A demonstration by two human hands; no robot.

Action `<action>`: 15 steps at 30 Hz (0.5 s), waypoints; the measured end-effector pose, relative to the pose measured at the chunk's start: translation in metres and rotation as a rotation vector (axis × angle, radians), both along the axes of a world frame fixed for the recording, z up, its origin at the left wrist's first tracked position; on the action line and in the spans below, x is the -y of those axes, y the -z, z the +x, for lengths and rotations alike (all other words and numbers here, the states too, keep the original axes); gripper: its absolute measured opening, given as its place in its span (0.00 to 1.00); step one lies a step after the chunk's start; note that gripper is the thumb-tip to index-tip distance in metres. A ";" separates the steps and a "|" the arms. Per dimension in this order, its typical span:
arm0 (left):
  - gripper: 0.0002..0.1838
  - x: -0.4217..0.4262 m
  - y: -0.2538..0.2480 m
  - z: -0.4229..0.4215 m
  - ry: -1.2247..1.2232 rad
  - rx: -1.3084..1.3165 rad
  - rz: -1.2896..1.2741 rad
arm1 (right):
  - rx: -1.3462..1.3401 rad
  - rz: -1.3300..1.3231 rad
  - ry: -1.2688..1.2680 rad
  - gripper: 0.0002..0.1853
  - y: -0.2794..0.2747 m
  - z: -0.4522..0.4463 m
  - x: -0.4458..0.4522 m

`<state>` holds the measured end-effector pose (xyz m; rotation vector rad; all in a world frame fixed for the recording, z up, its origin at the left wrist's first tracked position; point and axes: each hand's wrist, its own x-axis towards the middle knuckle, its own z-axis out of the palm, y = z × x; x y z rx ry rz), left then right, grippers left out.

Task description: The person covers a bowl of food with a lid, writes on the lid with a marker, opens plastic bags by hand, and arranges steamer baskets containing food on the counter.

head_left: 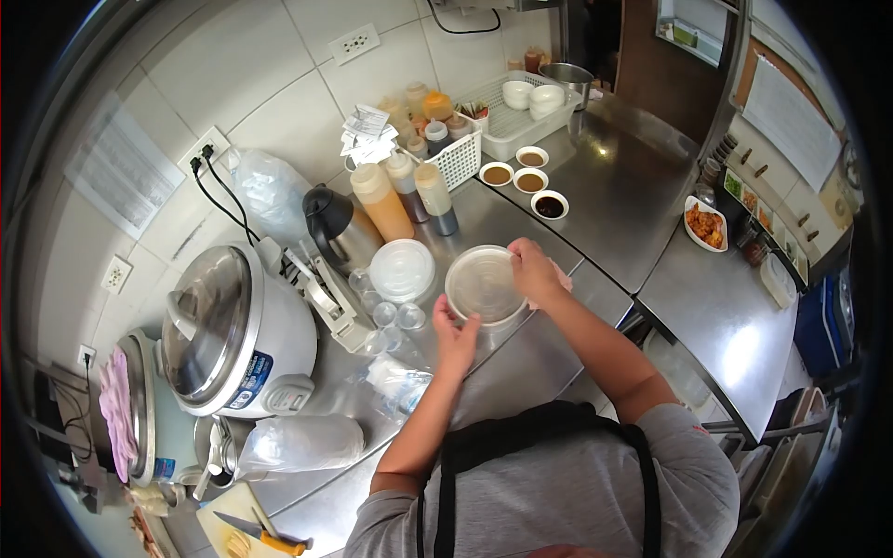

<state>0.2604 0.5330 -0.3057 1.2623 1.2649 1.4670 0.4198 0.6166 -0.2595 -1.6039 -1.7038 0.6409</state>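
At left, the rice cooker [296, 346] and clear cups [385, 314] crowd the worktop [642, 177]; room widens right of the small bowls [551, 218], beyond a dark seam [595, 265]. Squeeze bottles [380, 203] hold orange and dark liquids, the bowls brown and near-black sauces, the dish [716, 248] at right orange-brown food [706, 226]. Near the worktop's front edge, the left hand [455, 338] and right hand [538, 272] grip a round tub [484, 284] from opposite sides, fingers bent at its rim. Its clear top faces up, equally wide each way.
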 end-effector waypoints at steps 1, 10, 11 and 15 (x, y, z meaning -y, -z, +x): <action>0.35 -0.004 0.010 0.002 0.041 -0.036 0.033 | 0.007 0.017 0.003 0.09 0.001 0.000 -0.001; 0.41 -0.016 0.020 0.007 0.100 0.087 0.107 | 0.037 0.129 0.074 0.10 0.014 -0.001 -0.003; 0.41 -0.015 0.017 0.007 0.112 0.110 0.099 | 0.037 0.138 0.074 0.11 0.013 -0.001 -0.002; 0.40 0.000 0.005 0.003 0.169 0.135 0.064 | 0.103 0.033 0.001 0.10 0.000 0.007 0.019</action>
